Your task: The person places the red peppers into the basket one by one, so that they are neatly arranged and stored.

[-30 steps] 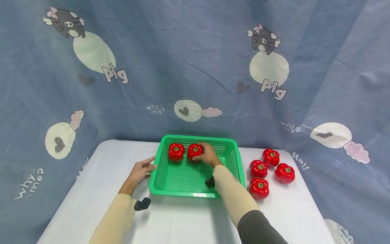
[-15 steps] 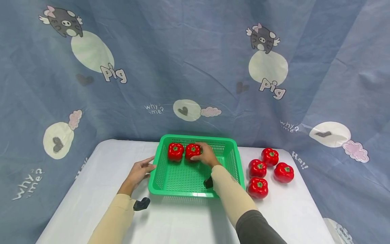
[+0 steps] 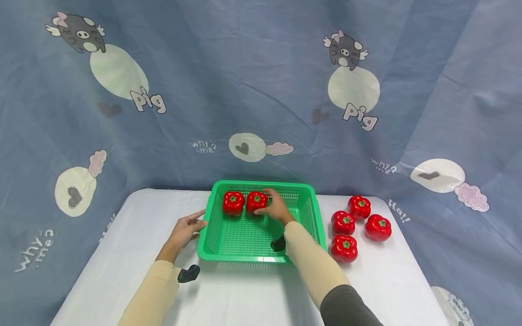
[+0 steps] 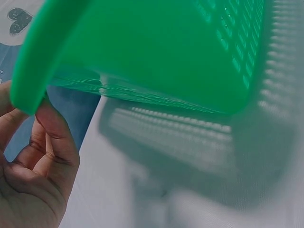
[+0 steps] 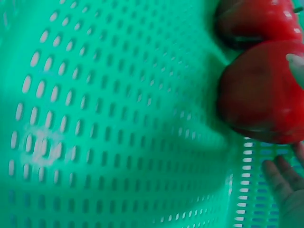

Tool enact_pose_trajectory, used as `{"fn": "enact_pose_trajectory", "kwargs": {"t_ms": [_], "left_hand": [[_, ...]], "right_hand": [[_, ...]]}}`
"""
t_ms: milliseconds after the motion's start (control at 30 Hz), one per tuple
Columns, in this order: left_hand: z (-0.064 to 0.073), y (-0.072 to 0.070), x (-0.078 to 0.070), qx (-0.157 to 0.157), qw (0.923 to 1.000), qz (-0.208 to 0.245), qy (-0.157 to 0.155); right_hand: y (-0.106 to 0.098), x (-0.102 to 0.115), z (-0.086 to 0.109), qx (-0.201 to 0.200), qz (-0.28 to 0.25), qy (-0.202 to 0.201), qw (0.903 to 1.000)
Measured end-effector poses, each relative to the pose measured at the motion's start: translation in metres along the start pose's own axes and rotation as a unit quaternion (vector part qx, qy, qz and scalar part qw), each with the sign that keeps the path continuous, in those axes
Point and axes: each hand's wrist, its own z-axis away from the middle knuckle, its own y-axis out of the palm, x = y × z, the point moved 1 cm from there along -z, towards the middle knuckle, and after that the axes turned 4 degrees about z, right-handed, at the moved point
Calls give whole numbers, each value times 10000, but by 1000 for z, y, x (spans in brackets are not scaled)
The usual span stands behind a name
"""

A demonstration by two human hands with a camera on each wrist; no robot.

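Observation:
A green plastic basket (image 3: 244, 259) with slotted walls stands on the white table. My left hand (image 3: 183, 233) pinches its left rim; in the left wrist view the fingers lie on both sides of the rim (image 4: 40, 61). Inside, my right hand (image 3: 279, 208) grips a red bell pepper (image 3: 256, 203) near the back wall, thumb in front and fingers behind. Another red bell pepper (image 3: 233, 203) sits upright just left of it, stem up. In the right wrist view the held pepper (image 5: 256, 95) overlaps its neighbour (image 5: 256, 19), and part of the hand (image 5: 287, 185) is cut off.
Several more red bell peppers (image 3: 344, 249) stand grouped on the white table (image 3: 391, 280) to the basket's right. A blue cloth (image 3: 261, 90) printed with pigs hangs behind the table's back edge.
The right hand has shifted the gripped bell pepper slightly left, nearer to the other one in the basket. The left hand stays at the rim. The whole head view has drifted a little.

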Motion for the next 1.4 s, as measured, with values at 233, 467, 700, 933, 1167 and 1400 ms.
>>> {"fn": "enact_pose_trajectory", "kwargs": {"t_ms": [233, 467, 700, 933, 1167, 1400], "left_hand": [[2, -3, 2, -45, 10000, 10, -66], [4, -7, 1, -67, 10000, 29, -57], [2, -7, 6, -19, 10000, -5, -65], [1, -4, 4, -21, 9999, -64, -91], [1, -1, 0, 5, 9999, -65, -123], [0, 1, -2, 28, 9999, -62, -91]], "right_hand": [[-16, 6, 9, 94, -244, 102, 9996], [-42, 8, 22, 140, -549, -30, 9984], [-68, -2, 43, 220, -991, -197, 9946], [-94, -10, 65, 290, -1051, -256, 9937], [-118, -18, 87, 152, -1276, -424, 9908], [-133, -32, 109, -94, -1283, -370, 9910]]}}
